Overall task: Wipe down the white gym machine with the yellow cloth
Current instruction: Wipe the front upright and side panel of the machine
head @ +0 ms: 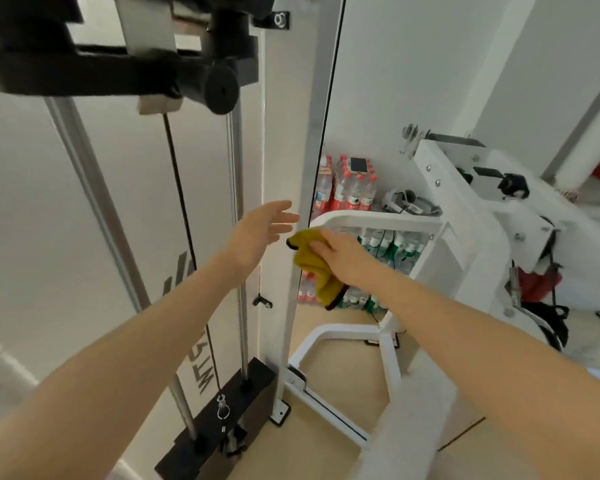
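Dark lettering (201,362) is printed lengthwise on the pale panel behind the guide rods, but it is seen mirrored and cannot be read with certainty; a small round emblem (280,20) is fixed on a black tab at the top of the upright, too blurred to make out. Red labels are seen on the shrink-wrapped water bottles (352,190) on the floor by the wall, their print too small to read, and a phone (358,164) is laid on top of the pack. The yellow cloth (314,266) is held by the right hand (343,258) against the curved white bar of the white gym machine (374,216), beside the tall white upright; the fingers (321,244) are curled over the cloth, and its loose end with a dark edge hangs below the hand. The left hand (258,233) is raised just beside the upright with fingers straight and slightly spread, nothing being held; whether the post is touched cannot be told.
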